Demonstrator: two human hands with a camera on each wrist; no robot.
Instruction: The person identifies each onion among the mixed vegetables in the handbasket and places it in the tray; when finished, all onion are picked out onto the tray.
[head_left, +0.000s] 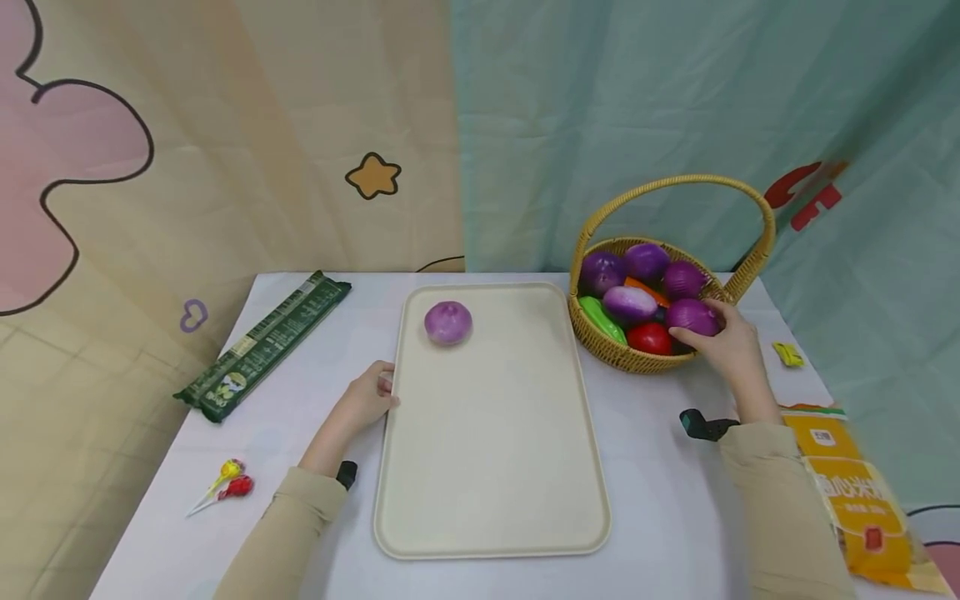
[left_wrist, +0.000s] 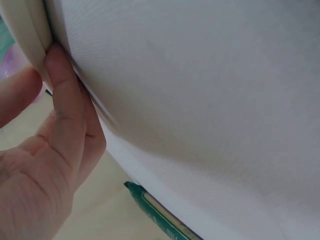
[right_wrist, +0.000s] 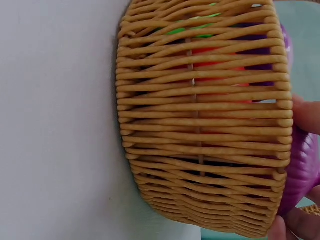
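My left hand (head_left: pixel 369 398) pinches the left rim of a cream tray (head_left: pixel 487 442), thumb on one side and fingers on the other, as the left wrist view shows. On the tray's far left part sits a purple onion (head_left: pixel 448 323). Over at the wicker basket (head_left: pixel 626 357), my right hand (head_left: pixel 729 340) grips another purple onion (head_left: pixel 692 317) at the basket's front right rim. Around that onion lie a red tomato (head_left: pixel 649 338), a purple eggplant (head_left: pixel 630 305), a green pepper-like piece (head_left: pixel 602 319) and more purple vegetables. In the right wrist view the basket wall hides much of the contents.
A long green packet (head_left: pixel 270 346) lies at the far left, with two lollipops (head_left: pixel 225 483) nearer me. To the right are a small yellow wrapped candy (head_left: pixel 788 354) and an orange snack bag (head_left: pixel 862 500). The basket's tall handle (head_left: pixel 678 179) arches above it. Curtains hang behind the table.
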